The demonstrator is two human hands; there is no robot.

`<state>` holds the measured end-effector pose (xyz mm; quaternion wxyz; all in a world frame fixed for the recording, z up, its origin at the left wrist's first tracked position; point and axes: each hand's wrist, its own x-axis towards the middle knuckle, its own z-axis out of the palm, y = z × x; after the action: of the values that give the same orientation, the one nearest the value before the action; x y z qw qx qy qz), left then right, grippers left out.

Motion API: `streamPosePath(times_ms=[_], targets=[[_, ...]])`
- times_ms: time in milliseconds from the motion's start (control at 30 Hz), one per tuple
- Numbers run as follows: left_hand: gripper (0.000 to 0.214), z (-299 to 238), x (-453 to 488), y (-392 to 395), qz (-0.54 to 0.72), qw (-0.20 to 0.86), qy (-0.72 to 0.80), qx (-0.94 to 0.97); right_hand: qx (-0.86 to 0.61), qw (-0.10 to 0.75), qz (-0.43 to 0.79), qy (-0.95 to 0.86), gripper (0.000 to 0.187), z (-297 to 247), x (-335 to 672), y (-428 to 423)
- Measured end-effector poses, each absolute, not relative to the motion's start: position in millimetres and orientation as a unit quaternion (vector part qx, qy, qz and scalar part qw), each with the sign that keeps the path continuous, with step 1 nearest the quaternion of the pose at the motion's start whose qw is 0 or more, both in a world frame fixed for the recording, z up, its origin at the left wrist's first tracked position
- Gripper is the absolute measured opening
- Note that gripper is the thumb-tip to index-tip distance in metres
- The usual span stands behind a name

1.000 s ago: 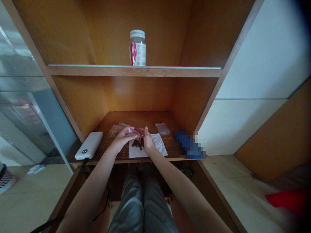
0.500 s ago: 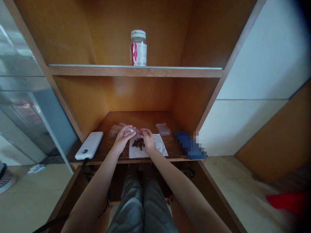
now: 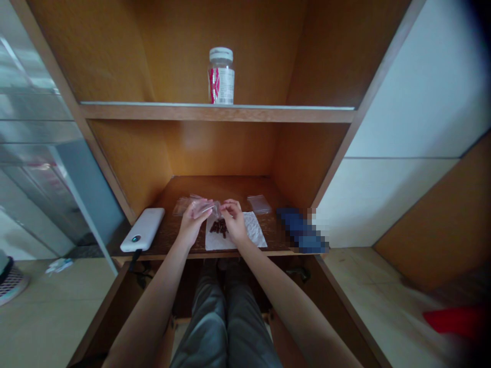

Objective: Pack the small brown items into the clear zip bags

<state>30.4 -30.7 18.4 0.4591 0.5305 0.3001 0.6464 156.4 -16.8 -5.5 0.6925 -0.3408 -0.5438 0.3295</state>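
My left hand (image 3: 190,222) pinches a small transparent plastic bag (image 3: 206,207) between thumb and fingers. My right hand (image 3: 233,221) is close beside it, its fingertips at the bag's right end and apparently gripping it. Both hands hover just above a small pile of dark brown pieces (image 3: 219,228), which lies on a white paper napkin (image 3: 253,230). Another transparent bag (image 3: 181,207) lies behind my left hand, partly hidden by it. A further small bag (image 3: 259,204) lies flat behind the napkin.
A white power bank (image 3: 142,230) with a cable lies at the left of the wooden shelf (image 3: 180,240). A pixelated blue object (image 3: 301,230) lies at its right. A labelled jar (image 3: 221,76) stands on the shelf above. Wooden walls flank the shelf, and my legs show below.
My hands have shifted from close together over the pile to slightly apart, with the bag now spanning between them. The pile shows more fully, and the view has drifted slightly.
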Motion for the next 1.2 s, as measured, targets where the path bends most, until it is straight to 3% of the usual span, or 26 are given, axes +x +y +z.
streamPosePath(times_ms=[233, 567, 1200], targets=[[0.053, 6, 29, -34, 0.625, 0.487, 0.324, 0.517, -0.329, 0.722, 0.309, -0.524, 0.016, -11, 156, -12], [0.034, -3, 19, -39, 0.637, 0.537, 0.354, 0.425, -0.356, 0.696, 0.331, -0.528, 0.018, -16, 154, -12], [0.039, -3, 19, -43, 0.616, 0.532, 0.388, 0.432, -0.406, 0.705, 0.281, -0.510, 0.022, -16, 157, -13]])
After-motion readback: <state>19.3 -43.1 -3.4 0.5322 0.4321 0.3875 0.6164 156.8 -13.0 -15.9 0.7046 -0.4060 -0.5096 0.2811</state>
